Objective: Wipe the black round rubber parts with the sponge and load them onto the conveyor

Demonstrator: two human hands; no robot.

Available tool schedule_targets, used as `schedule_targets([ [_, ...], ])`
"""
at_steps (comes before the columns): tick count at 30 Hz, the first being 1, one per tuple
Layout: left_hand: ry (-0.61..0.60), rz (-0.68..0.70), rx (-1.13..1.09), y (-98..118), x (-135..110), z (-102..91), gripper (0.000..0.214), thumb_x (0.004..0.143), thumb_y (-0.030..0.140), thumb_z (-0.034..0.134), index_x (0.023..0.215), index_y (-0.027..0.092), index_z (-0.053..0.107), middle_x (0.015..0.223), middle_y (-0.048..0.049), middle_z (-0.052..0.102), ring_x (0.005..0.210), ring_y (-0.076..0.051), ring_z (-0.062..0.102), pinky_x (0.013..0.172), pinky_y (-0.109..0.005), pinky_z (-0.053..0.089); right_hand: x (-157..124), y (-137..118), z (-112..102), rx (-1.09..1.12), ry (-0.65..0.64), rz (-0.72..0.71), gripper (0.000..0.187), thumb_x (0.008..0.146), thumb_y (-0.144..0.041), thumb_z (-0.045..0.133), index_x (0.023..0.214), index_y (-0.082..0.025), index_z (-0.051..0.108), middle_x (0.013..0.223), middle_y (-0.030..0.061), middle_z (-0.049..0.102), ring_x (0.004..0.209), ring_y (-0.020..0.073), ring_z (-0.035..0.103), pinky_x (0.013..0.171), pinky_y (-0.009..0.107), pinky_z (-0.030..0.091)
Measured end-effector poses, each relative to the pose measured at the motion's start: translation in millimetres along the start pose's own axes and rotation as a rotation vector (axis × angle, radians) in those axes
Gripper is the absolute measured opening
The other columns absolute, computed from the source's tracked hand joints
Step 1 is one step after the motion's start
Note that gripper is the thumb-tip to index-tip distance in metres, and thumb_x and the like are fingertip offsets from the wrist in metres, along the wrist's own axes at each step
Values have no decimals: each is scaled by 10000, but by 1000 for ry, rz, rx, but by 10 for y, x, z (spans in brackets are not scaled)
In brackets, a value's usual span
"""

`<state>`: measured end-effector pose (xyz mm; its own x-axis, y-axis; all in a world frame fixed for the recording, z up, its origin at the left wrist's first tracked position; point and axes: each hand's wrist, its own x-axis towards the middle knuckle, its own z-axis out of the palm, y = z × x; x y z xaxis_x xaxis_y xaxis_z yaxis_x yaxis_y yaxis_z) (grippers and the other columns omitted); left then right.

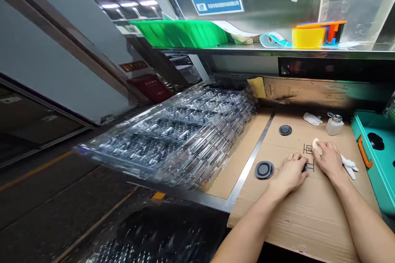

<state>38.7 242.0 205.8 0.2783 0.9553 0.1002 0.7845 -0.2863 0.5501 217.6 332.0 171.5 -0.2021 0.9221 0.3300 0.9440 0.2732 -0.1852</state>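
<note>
My left hand [291, 170] is over the cardboard sheet, its fingers curled round a small black round part [305, 167], mostly hidden under the fingers. To its right, my right hand [329, 157] is closed on a cream-coloured pad [316, 146], whose curved edge shows beyond the fingertips. Close by the left hand lies a black ringed disc [264, 170], and another black disc [285, 130] rests farther back. A white glove [350, 165] lies partly behind my right wrist. Beyond the right hand are a white bottle with a metal top [335, 125] and a crumpled white cloth [312, 118].
Stacked clear plastic trays [191, 131] stand on the left of the bench. A teal bin [378, 164] with an orange handle borders the right side, black parts inside. Above runs a metal shelf holding a green bin [185, 34] and a yellow container [308, 37].
</note>
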Motion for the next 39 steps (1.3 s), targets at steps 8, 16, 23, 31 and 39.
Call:
schedule_targets([
  [8, 48, -156, 26, -571, -780, -791, 695, 790, 177, 652, 1454, 243, 459, 1285, -93, 598, 1238, -279, 521, 1119, -444, 375, -13, -50, -35, 49, -52, 44, 333, 961, -463, 551, 1206, -270, 669, 1104, 90, 615, 1040, 260, 520, 856, 343, 367],
  [16, -135, -104, 43, -790, -616, -719, 771, 723, 119, 625, 1470, 225, 464, 1488, -96, 501, 1406, -278, 412, 1202, -429, 287, -6, -37, -21, 53, -64, 52, 324, 963, -464, 539, 1187, -265, 661, 1094, 89, 615, 1048, 263, 515, 854, 345, 363],
  [23, -144, -88, 41, -769, -514, -633, 671, 762, 218, 656, 1421, 211, 527, 1447, -100, 550, 1377, -274, 457, 1196, -424, 307, 7, -47, -16, 74, -73, 42, 330, 964, -465, 536, 1190, -259, 662, 1094, 99, 614, 1059, 268, 511, 874, 353, 366],
  [31, -169, -4, 212, -935, -483, -643, 688, 764, 382, 694, 1413, 221, 530, 1474, -126, 531, 1367, -336, 484, 1167, -477, 355, -40, -130, -92, 75, -150, 55, 358, 965, -405, 520, 1239, -203, 631, 1140, 135, 623, 1110, 283, 497, 916, 391, 398],
  [39, -31, 486, 226, 797, 794, -760, 581, 911, 559, 533, 1407, 259, 511, 1422, -99, 576, 1291, -295, 547, 1108, -448, 427, -3, -180, 27, 161, -84, 132, 311, 936, -405, 550, 1104, -171, 668, 1154, 139, 615, 1104, 280, 516, 904, 416, 450],
])
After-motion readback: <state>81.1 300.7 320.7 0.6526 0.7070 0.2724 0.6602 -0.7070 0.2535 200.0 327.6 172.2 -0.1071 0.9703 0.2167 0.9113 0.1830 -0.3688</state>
